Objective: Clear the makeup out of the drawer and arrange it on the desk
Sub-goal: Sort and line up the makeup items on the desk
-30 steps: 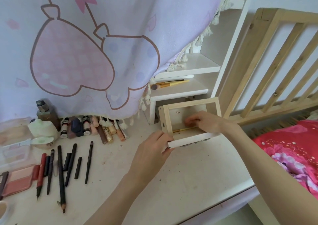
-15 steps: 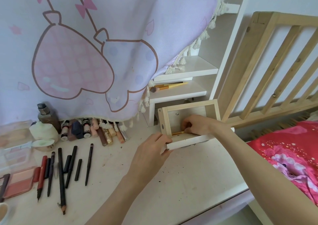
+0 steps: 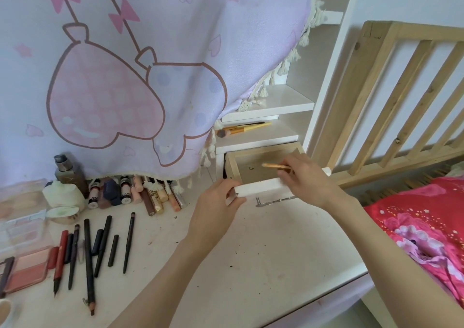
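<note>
Right now you had the right hand (image 3: 305, 177) pinching a thin yellowish stick (image 3: 275, 166), likely a small brush, blurred, held just above the drawer (image 3: 253, 162). Its long axis ran roughly left-right across the drawer, free tip pointing toward the drawer's left wall. Your left hand (image 3: 213, 212) gripped the drawer's white front at its left corner, steadying it; the right was the carrying hand. Drawer floor looked otherwise bare, 1 small dark speck only. Laid-out makeup sat well to the left of the drawer: pencils (image 3: 88, 255) in a row, tubes (image 3: 150, 194) against the cloth (image 3: 150, 51), a blush palette (image 3: 27, 267) farthest left. So the stick likely had to travel left, past your left hand. Desk (image 3: 276, 265) was white, speckled with crumbs. 2 brushes (image 3: 241, 129) lay on the shelf just above the drawer; a bed rail (image 3: 401, 89) and red bedding (image 3: 421, 227) stood right of the drawer.
</note>
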A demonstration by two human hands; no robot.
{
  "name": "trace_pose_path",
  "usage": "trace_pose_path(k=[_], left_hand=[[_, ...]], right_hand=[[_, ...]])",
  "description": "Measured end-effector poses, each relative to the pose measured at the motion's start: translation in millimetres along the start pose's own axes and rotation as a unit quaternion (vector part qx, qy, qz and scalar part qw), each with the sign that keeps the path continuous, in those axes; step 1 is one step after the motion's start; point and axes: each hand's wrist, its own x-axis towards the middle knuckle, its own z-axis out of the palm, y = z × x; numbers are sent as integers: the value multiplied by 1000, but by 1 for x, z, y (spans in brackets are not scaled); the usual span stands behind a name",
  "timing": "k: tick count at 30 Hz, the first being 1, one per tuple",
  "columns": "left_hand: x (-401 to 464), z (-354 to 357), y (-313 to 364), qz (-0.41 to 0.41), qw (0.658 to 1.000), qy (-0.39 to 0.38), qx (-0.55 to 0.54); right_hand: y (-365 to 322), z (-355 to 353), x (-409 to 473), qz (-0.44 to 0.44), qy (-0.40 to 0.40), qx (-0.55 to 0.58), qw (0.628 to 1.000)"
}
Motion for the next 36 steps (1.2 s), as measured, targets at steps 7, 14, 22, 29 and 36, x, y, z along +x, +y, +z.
trace_pose_path(k=[7,14,22,29,36], left_hand=[[19,-2,7,-54,998,4,13],[29,5,-2,-57,996,44,53],[44,0,-8,-68,993,64,75],[39,10,-4,47,972,158,167],[40,19,-28,153,915,18,374]], right_hand=[[2,22,-5,-41,84,-51,994],[3,34,0,124,147,14,981],[1,44,16,167,184,86,965],[3,49,41,170,168,78,968],[16,53,59,148,132,66,978]])
